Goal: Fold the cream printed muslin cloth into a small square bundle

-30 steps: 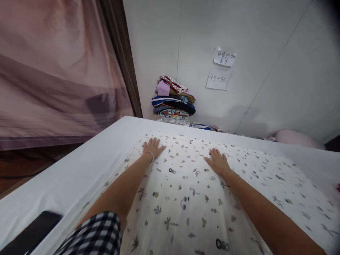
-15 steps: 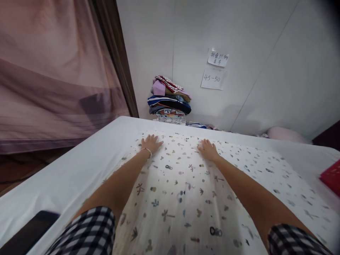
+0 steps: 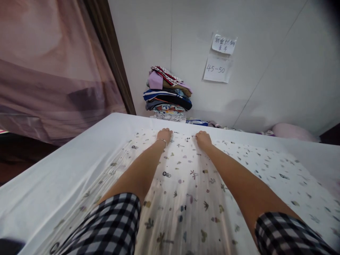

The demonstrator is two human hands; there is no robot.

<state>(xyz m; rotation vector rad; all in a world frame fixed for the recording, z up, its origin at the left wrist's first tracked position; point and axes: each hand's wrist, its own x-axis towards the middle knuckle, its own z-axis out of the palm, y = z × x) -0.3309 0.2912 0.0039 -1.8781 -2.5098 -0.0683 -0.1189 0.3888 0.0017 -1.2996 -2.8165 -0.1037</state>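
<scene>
A thin white cloth (image 3: 186,166) printed with small plants and figures lies spread over the white-covered table. Close to its far edge, my left hand (image 3: 164,135) is closed, fingers curled down onto the fabric; a thin bracelet circles that wrist. My right hand (image 3: 204,139) is likewise curled on the cloth a short way to the right. The fingertips of both hands are mostly hidden, and the fabric seems pinched under them. Lengthwise folds run through the cloth between and below my arms.
A stack of folded clothes (image 3: 168,94) stands behind the table (image 3: 79,141) against the wall. Two paper notes (image 3: 217,69) hang there. A pink curtain (image 3: 53,71) borders the left, and a pink rounded bundle (image 3: 293,132) sits at the back right. A dark object (image 3: 10,246) shows at lower left.
My flat, spread hands have curled into grips on the cloth and come closer together, the left shifting right. The cloth shows more lengthwise folds. The camera view has shifted slightly.
</scene>
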